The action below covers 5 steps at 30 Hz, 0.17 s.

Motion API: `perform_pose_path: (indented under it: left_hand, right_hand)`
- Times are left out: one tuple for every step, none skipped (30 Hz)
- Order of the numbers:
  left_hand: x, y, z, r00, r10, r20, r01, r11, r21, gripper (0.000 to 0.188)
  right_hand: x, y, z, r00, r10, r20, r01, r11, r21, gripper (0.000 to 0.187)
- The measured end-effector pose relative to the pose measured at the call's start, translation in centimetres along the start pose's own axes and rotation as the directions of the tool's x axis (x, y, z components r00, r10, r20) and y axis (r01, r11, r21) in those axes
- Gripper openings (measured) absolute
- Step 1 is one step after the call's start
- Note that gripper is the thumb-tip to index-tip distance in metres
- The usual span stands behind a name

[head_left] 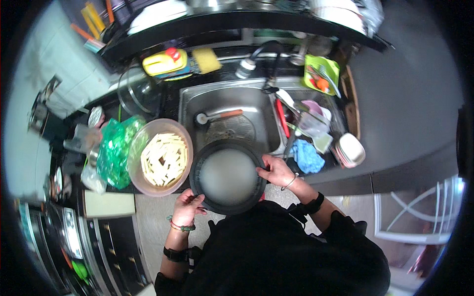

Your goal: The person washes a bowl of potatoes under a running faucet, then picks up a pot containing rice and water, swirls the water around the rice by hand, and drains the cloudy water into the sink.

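Note:
A round black pot [227,177] with cloudy whitish liquid in it is held between my two hands, at the sink's near edge and close to my body. My left hand [185,209] is closed on its lower left rim, thumb on top. On the right side, my right hand [277,171] grips the rim with thumb and fingers. What lies under the liquid cannot be made out. Just left of the pot, a translucent pinkish bowl [132,170] holds pale cut strips [165,159]. Beyond the pot is the steel sink [197,93], with an orange-handled brush [219,116] in it.
Left of the bowl lies a green plastic bag [116,153]. A black faucet [266,49] rises behind the sink, near a yellow bottle [165,63] and a yellow sponge [206,60]. To the right are a blue cloth [307,156], stacked white bowls [351,149] and a green basket [321,74] of utensils.

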<state>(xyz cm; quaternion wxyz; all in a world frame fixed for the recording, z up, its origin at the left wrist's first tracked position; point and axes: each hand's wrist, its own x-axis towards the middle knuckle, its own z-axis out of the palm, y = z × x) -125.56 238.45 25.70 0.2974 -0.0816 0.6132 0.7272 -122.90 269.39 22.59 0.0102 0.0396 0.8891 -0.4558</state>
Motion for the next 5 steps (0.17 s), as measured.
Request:
perform_pose_path:
  left_hand:
    - [0.3, 0.3, 0.0, 0.999, 0.002, 0.053, -0.004, 1.0, 0.028, 0.005]
    - [0.4, 0.6, 0.2, 0.995, -0.013, 0.102, 0.008, 0.999, 0.054, 0.005]
    - [0.6, 0.8, 0.6, 0.989, -0.039, 0.144, 0.025, 0.995, 0.096, 0.005]
    - [0.8, 1.1, 1.1, 0.981, -0.063, 0.183, 0.038, 0.99, 0.137, 0.005]
    - [0.9, 1.4, 1.7, 0.968, -0.069, 0.242, 0.022, 0.982, 0.189, 0.005]
  right_hand:
    - [-1.3, 0.2, 0.1, 0.998, 0.019, -0.066, -0.018, 1.0, 0.009, 0.028]
    - [-2.7, 0.6, 0.3, 0.992, 0.052, -0.112, -0.052, 0.999, 0.011, 0.028]
    - [-4.2, 1.4, 0.6, 0.985, 0.075, -0.155, -0.062, 0.994, 0.089, 0.027]
    - [-5.6, 2.0, 0.9, 0.976, 0.096, -0.197, -0.063, 0.984, 0.165, 0.026]
    - [-7.2, 2.6, 0.7, 0.962, 0.125, -0.242, -0.086, 0.983, 0.165, 0.026]
